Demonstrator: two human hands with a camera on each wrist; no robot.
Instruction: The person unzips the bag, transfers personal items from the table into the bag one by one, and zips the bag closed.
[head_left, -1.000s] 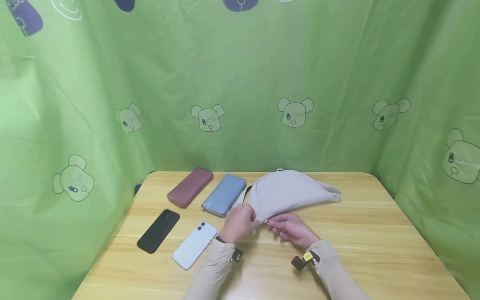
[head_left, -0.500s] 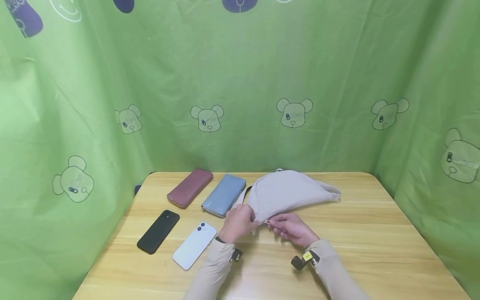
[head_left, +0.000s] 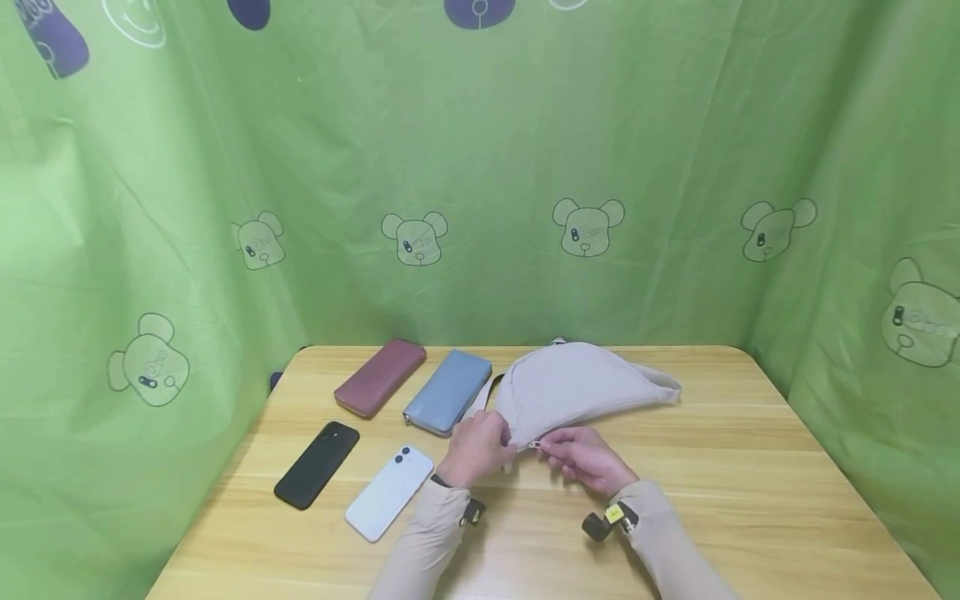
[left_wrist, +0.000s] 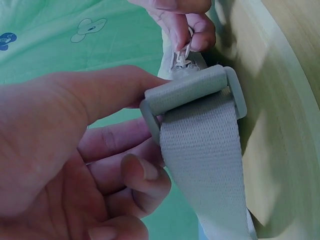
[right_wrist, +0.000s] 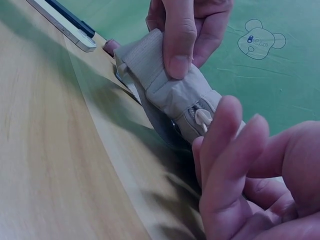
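Nearest lie a white phone [head_left: 389,493] and, by the bench's [head_left: 750,500] left edge, a black phone [head_left: 317,464]. The right hand [head_left: 587,461] pinches a zip pull [head_left: 535,445] at the near tip of a grey bag [head_left: 581,383]; the left hand [head_left: 474,450] grips that tip. The zip work seems unfinished; contents are hidden. Blue [head_left: 448,392] and maroon wallets [head_left: 380,377] lie outside, toward the far left corner; the bag's body nears the far edge.

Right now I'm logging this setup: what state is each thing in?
Pale bag: held at one end; unzipped or not, unclear
Zipper pull: near that end, pinched
Left hand: gripping that end
Right hand: pinching the pull
Maroon wallet: closed, flat
Blue wallet: closed, flat
Black phone: camera side up
White phone: camera side up
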